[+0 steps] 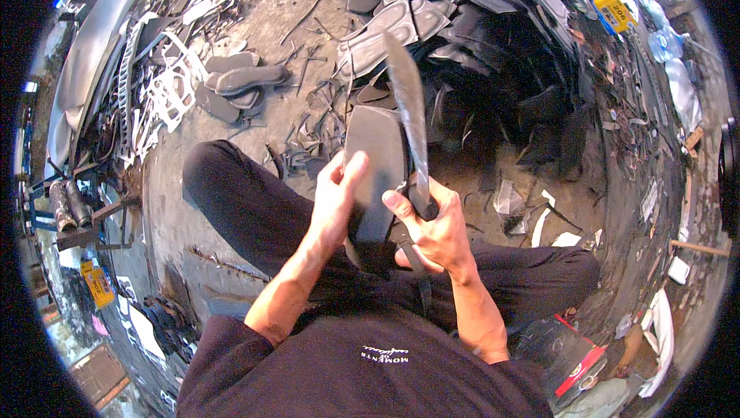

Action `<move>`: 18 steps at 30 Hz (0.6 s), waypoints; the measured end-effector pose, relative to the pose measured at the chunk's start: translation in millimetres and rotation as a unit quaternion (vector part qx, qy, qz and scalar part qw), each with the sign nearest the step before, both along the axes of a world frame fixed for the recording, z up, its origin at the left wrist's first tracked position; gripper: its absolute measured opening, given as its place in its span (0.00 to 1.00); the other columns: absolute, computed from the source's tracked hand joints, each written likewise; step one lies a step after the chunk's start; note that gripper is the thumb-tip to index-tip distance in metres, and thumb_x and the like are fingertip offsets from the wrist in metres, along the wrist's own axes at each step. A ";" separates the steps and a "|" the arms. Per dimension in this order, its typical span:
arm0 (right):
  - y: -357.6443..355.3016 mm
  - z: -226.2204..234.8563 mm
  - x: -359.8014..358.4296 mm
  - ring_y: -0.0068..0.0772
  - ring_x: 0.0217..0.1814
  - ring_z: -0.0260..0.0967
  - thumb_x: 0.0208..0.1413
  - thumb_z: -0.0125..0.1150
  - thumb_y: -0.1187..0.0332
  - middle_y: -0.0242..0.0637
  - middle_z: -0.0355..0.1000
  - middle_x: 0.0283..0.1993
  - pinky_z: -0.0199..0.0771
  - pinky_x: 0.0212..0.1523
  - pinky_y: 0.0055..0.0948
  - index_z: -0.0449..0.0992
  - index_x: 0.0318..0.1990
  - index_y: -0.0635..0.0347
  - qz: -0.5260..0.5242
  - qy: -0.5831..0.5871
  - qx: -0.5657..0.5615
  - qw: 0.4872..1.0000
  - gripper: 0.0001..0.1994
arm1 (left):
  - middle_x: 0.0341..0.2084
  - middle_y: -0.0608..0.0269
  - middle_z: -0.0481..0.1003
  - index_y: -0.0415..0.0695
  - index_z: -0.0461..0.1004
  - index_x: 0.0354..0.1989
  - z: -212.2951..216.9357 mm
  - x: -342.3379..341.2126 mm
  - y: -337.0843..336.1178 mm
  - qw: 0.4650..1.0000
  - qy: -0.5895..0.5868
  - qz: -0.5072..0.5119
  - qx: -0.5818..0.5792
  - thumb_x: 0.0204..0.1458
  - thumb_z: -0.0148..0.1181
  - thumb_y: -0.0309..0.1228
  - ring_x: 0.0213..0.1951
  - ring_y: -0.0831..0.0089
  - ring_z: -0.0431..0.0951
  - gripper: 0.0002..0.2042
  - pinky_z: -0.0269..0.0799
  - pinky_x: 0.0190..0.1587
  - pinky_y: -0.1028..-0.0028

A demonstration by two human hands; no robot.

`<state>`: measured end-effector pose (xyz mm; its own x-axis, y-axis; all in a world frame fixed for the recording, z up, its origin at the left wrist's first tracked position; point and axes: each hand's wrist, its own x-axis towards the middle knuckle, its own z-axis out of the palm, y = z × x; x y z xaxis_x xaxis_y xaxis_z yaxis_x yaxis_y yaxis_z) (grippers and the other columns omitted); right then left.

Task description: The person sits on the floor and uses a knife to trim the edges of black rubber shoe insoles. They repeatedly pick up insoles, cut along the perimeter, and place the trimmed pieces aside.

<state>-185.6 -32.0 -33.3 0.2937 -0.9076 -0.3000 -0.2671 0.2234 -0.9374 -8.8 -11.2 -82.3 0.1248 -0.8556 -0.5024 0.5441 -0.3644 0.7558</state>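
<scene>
A seated person, seen from above in dark clothes with legs folded, holds a dark grey sole-shaped piece [375, 140] upright over the lap; every other place here is given from that piece. The left hand [333, 194] grips its left edge, thumb flat on the broad face and fingers curled out of sight behind. The right hand [439, 225], at its lower right, is closed round the handle of a large knife [408, 90], thumb pointing toward the piece. The long, worn blade rises along the piece's right side and reaches beyond its top end; whether metal and edge touch is impossible to tell. A narrow dark strip [414, 257] hangs below the right hand, by the piece's lower right; its attachment is unclear. To the upper left of the piece, several similar soles [254, 79] lie in a loose heap, with white lattice-like offcuts [166, 90] farther left. Above it are moulded grey sheets [397, 25], and far to its upper right stands a yellow box [614, 7].
</scene>
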 end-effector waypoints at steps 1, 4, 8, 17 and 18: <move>-0.4 9.9 2.8 0.19 0.29 0.62 0.63 0.73 0.52 0.25 0.68 0.24 0.68 0.31 0.30 0.75 0.35 0.62 0.023 -0.021 0.058 0.998 0.21 | 0.45 0.66 0.82 0.42 0.77 0.56 10.8 0.1 -6.8 0.996 -0.061 0.048 -0.033 0.67 0.66 0.40 0.42 0.79 0.80 0.17 0.77 0.47 0.74; 4.9 -9.4 -5.2 0.23 0.25 0.72 0.67 0.66 0.47 0.37 0.79 0.28 0.73 0.28 0.32 0.77 0.46 0.61 0.047 0.021 -0.080 0.995 0.22 | 0.41 0.69 0.82 0.44 0.79 0.55 12.0 1.3 -23.4 0.994 -0.088 0.025 -0.058 0.66 0.66 0.46 0.38 0.82 0.79 0.19 0.76 0.42 0.76; 25.6 -12.4 -19.5 0.33 0.22 0.77 0.73 0.49 0.44 0.37 0.70 0.23 0.73 0.21 0.38 0.72 0.48 0.62 -0.005 0.094 -0.139 0.986 0.25 | 0.39 0.70 0.82 0.46 0.81 0.53 28.4 8.8 -31.3 0.996 -0.009 0.081 0.021 0.63 0.68 0.51 0.35 0.82 0.78 0.22 0.75 0.39 0.76; 57.4 -30.4 -27.0 0.59 0.33 0.79 0.74 0.45 0.40 0.51 0.76 0.31 0.76 0.34 0.48 0.74 0.49 0.61 -0.033 0.163 -0.174 0.971 0.28 | 0.36 0.71 0.82 0.45 0.82 0.51 58.0 -10.6 -23.8 0.996 -0.035 0.076 0.012 0.62 0.69 0.51 0.34 0.84 0.77 0.21 0.73 0.37 0.78; 48.7 -29.6 -26.8 0.60 0.33 0.79 0.74 0.45 0.41 0.52 0.75 0.31 0.75 0.34 0.49 0.74 0.48 0.61 -0.033 0.163 -0.175 0.970 0.27 | 0.37 0.70 0.83 0.44 0.81 0.52 57.3 -9.3 -18.8 0.998 -0.029 0.046 0.026 0.62 0.71 0.48 0.34 0.83 0.78 0.21 0.74 0.38 0.78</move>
